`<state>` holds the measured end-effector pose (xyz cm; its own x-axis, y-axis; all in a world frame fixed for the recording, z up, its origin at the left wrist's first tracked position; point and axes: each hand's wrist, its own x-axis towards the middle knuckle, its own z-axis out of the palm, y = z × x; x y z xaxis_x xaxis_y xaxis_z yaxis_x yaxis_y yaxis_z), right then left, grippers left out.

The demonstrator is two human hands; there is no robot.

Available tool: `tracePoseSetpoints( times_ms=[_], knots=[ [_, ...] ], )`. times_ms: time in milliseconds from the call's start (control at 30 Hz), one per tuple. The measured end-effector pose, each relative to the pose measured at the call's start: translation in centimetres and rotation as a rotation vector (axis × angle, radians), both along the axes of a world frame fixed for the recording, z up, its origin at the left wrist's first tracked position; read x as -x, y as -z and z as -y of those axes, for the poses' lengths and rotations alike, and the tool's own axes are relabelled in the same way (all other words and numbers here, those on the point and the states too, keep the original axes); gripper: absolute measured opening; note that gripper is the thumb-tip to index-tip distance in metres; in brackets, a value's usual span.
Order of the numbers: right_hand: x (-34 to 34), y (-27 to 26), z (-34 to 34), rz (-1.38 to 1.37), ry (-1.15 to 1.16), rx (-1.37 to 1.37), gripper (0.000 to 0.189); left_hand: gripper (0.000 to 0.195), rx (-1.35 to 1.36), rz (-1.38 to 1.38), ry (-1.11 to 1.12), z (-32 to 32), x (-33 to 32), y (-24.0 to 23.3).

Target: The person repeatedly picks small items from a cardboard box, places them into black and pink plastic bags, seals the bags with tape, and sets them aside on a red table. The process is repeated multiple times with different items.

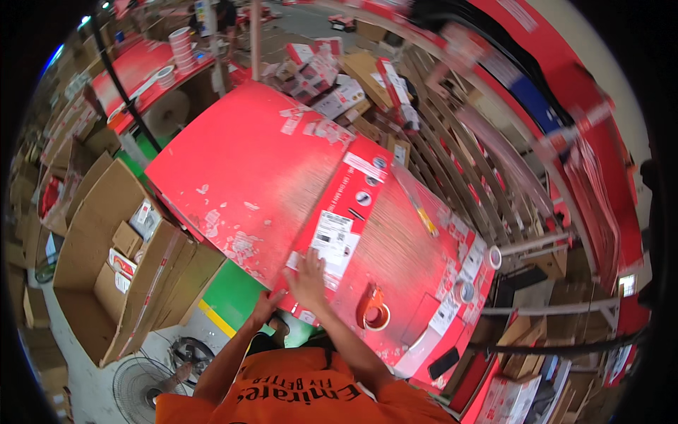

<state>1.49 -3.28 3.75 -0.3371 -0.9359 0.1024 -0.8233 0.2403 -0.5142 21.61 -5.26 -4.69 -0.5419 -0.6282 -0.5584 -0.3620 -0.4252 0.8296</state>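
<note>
A long flat red cardboard box (356, 193) lies slantwise across the red-topped work table (238, 153). It bears printed pictures and a white paper label (331, 241) with writing. My right hand (307, 278) rests flat on the box at the near end of that label, fingers spread. At the box's near left corner, my left hand (266, 306) grips the edge with thumb and fingers; part of its hold is hidden. To the right of the box are an orange tape dispenser (371, 310) and a yellow-handled cutter knife (425, 220).
An open cardboard carton (85, 254) with small boxes inside stands left of the table, beside a floor fan (143, 389). Tape rolls (465, 291) and a black phone (444, 363) lie along the right edge. Wooden slats (450, 143) and piled parcels (339, 98) stand beyond.
</note>
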Motion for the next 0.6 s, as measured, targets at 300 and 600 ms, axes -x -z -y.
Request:
tracePoseSetpoints(
  times_ms=[300,600],
  knots=[
    [6.9,-1.2,5.5,-0.143,-0.37,-0.028,0.08,0.089,-0.323,-0.341,0.085,3.8,-1.9,-3.5],
    [1.2,-12.1,-2.9,0.226,-0.068,-0.355,0.047,0.089,-0.429,-0.515,0.023,10.7,-2.4,-10.5]
  ],
)
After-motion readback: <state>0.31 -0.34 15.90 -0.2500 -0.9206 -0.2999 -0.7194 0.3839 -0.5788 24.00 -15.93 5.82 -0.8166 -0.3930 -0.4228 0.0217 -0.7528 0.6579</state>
